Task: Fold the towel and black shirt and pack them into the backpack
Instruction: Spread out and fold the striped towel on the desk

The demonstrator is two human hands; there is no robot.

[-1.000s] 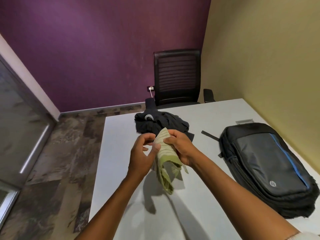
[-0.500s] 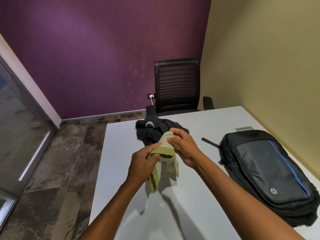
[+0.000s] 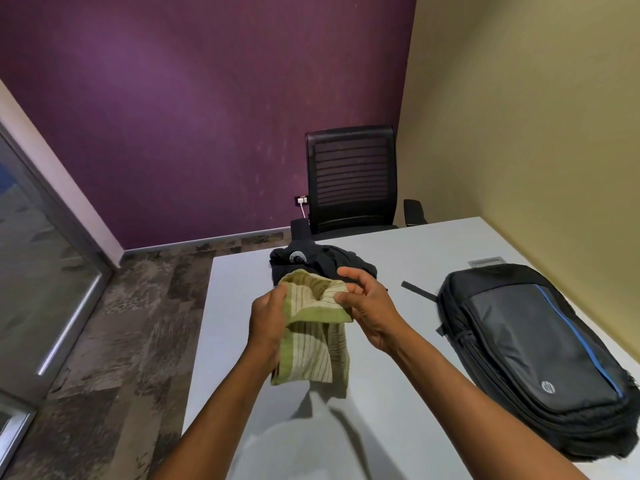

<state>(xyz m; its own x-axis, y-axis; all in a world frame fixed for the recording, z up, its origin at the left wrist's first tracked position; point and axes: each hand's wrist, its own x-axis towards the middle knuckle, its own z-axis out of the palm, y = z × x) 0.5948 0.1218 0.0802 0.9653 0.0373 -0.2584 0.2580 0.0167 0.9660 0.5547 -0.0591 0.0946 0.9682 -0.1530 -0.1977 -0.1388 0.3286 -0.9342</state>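
A: Biggest thing first, the white table. The backpack lies flat on it at about 3 o'clock, looks zipped, so can't tell what's inside.

B: And the black shirt?

A: Crumpled heap at 12 o'clock, just past the hands.

B: Grip?

A: Both are on the green striped towel, held up over the table. Left hand is closed around its left edge, right hand pinches the top corner with thumb and forefinger, other fingers spread loose.
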